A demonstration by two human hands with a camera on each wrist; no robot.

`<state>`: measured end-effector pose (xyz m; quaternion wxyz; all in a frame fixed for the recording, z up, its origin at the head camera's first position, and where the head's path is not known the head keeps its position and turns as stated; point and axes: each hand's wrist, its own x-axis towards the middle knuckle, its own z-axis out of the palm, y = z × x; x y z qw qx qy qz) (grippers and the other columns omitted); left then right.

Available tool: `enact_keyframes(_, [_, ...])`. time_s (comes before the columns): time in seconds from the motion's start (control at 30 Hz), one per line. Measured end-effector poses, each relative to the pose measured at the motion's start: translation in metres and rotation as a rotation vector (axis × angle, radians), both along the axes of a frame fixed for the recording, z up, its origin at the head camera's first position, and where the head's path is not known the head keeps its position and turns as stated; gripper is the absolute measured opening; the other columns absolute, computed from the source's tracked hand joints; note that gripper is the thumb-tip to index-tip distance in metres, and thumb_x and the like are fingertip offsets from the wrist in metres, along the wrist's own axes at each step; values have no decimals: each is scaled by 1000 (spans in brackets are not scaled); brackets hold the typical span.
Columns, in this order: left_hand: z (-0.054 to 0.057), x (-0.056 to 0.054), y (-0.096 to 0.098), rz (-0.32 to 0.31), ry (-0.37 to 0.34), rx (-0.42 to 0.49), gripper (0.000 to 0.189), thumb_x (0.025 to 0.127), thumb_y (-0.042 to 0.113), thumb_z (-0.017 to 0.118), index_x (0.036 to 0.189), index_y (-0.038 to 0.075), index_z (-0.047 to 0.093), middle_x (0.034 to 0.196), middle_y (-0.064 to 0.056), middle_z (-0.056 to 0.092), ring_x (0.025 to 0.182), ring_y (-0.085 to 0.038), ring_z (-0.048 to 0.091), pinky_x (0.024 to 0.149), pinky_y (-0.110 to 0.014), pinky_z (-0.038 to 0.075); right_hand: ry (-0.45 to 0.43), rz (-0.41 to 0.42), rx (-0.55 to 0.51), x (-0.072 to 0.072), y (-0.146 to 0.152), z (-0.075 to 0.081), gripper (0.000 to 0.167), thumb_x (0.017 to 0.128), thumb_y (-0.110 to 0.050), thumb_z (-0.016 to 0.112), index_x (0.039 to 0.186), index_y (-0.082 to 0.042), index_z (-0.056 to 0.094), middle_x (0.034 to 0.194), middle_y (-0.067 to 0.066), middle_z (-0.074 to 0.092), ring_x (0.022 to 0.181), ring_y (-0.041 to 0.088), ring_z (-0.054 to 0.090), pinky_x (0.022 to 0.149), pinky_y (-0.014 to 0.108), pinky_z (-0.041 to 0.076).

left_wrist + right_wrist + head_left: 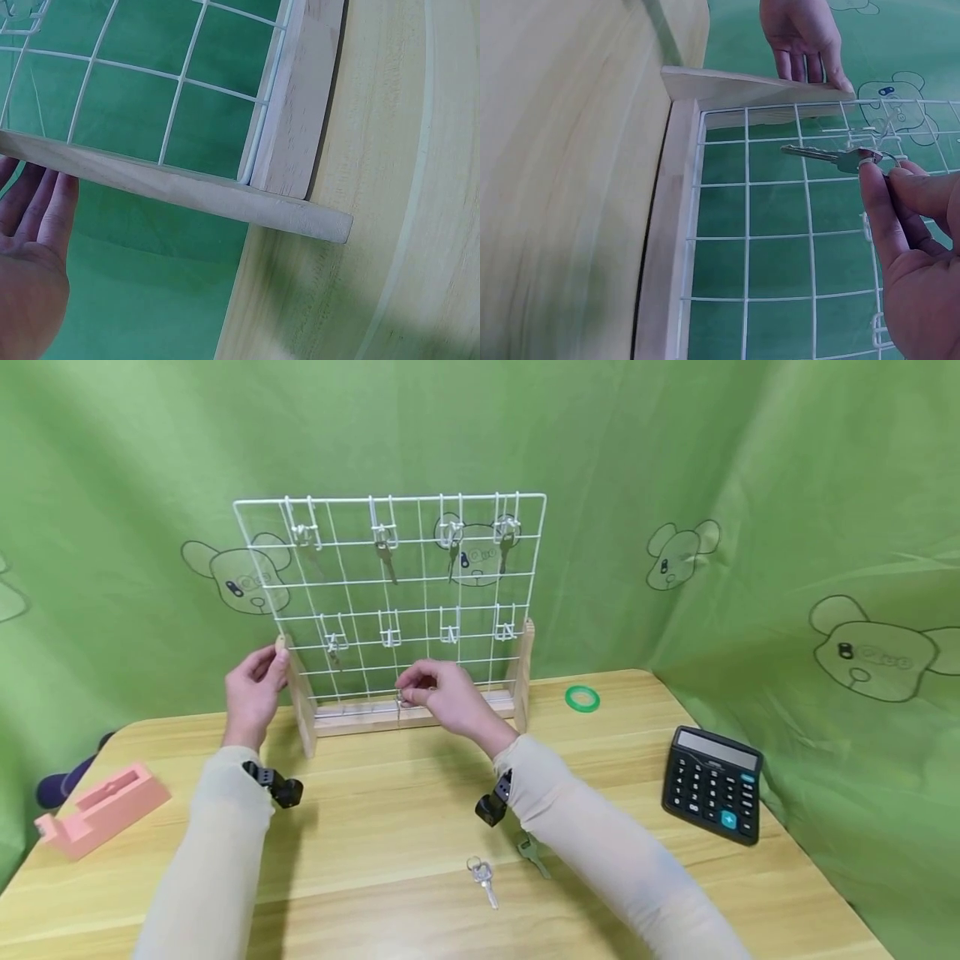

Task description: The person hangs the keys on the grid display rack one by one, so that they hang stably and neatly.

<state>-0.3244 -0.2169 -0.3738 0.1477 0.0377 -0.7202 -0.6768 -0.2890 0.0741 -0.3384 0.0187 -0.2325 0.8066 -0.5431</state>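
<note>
A white wire grid rack (423, 541) stands in a wooden base with side posts. My left hand (253, 689) grips the top of the left wooden post (180, 187), its fingers behind the board. My right hand (447, 693) pinches a small ring with a silver key (825, 154) on it, in front of the lower grid. The key's blade points away from the fingertips. Hooks hang on the grid in two rows. Keys (385, 560) dangle from the upper hooks and from the lower left hook (333, 642); the other lower hooks (449, 633) hold none.
Two loose keys lie on the table near me: a silver key (483, 878) with a ring and another key (532, 854) beside the right sleeve. A pink tape dispenser (105, 810) stands left. A green ring (582, 698) and a black calculator (712, 783) lie right. Green cloth (600, 443) hangs behind.
</note>
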Motion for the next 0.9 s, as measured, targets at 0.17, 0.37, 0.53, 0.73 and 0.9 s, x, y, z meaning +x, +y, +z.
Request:
enact_keyframes(0.17, [0,0,0,3,6,10,58,94,36,64,140,3,50,143,-21,48,125,-28,52,96,-23,50,23,-11,-12,-4,-4,7,14,92,6,63,105,3,66,95,9,65,89,29,64,77,29,59])
enact_keyframes(0.37, [0,0,0,4,4,9,59,94,36,65,140,3,50,142,-21,49,124,-28,52,96,-22,50,48,-38,-8,-8,-8,11,13,92,4,64,104,0,67,95,7,65,87,23,64,75,26,58])
enact_keyframes(0.53, [0,1,-1,-6,0,-3,61,94,37,64,141,2,49,143,-22,48,125,-29,52,96,-23,50,42,-53,-54,-11,-11,12,14,93,5,63,107,4,66,95,9,65,88,24,65,77,26,58])
enact_keyframes(0.73, [0,2,-2,-2,-6,-7,59,95,36,63,141,3,49,143,-21,48,126,-29,51,97,-24,50,63,-63,-73,-14,-14,15,16,92,4,64,108,4,65,97,8,65,87,20,64,78,24,58])
enact_keyframes(0.9, [0,1,-1,-1,-1,-21,59,95,38,63,141,3,49,143,-21,48,126,-29,51,98,-26,49,82,-74,-92,-18,-14,19,14,92,5,64,105,1,65,96,8,65,87,20,63,80,30,58])
